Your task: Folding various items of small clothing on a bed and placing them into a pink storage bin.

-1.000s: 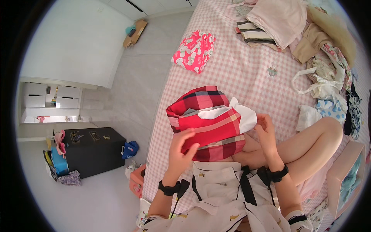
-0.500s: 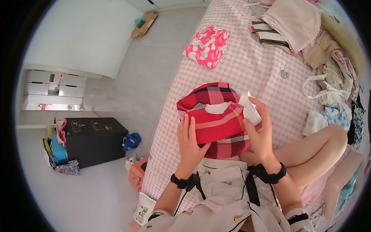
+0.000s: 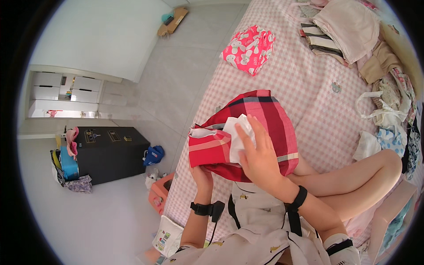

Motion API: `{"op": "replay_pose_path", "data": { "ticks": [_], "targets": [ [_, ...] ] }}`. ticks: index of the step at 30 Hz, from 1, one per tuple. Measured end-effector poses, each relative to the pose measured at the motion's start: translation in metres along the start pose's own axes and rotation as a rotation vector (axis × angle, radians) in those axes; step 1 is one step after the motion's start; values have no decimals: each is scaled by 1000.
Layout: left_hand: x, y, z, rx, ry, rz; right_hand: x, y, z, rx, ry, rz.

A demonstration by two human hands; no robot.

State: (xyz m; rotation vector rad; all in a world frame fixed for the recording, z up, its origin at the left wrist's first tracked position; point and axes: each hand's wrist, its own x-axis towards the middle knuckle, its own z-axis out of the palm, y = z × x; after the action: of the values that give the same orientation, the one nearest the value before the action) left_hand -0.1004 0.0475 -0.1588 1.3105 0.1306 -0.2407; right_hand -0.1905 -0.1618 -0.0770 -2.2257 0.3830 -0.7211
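Note:
A red plaid garment (image 3: 260, 119) with a white collar part lies partly folded on the pink checked bed (image 3: 318, 106) in front of my lap. My right hand (image 3: 256, 150) lies flat across its middle, fingers spread over the white part. My left hand (image 3: 202, 173) grips the garment's near left edge from below, mostly hidden by the cloth. Both wrists wear black bands.
A folded pink patterned garment (image 3: 249, 48) lies further up the bed. A pile of striped, beige and pink clothes (image 3: 353, 31) fills the far right, with loose small clothes (image 3: 388, 110) along the right edge. My bare knee (image 3: 375, 172) is at right. A black cabinet (image 3: 110, 152) stands on the floor at left.
The garment's right side has been folded over toward the left. My right hand moved from its right edge onto the middle; my left hand slid down to the near left edge.

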Motion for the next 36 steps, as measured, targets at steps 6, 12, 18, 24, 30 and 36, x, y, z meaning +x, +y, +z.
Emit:
{"op": "replay_pose_path", "data": {
  "ticks": [6,12,18,24,30,36],
  "targets": [
    [-9,6,-4,37,-67,17,-10,-15,22,108,-260,-265],
    [-47,75,80,179,-98,202,-25,14,54,305,-299,-75],
    [-51,82,108,505,-850,259,-41,67,24,1632,-227,1069],
    [-24,31,99,563,-289,-35,-66,70,3,1230,-184,813],
    [-24,18,130,567,-414,-87,-73,72,-43,796,-783,646],
    [-28,13,134,610,-532,44,-64,113,-86,418,-106,680]
  ]
}}
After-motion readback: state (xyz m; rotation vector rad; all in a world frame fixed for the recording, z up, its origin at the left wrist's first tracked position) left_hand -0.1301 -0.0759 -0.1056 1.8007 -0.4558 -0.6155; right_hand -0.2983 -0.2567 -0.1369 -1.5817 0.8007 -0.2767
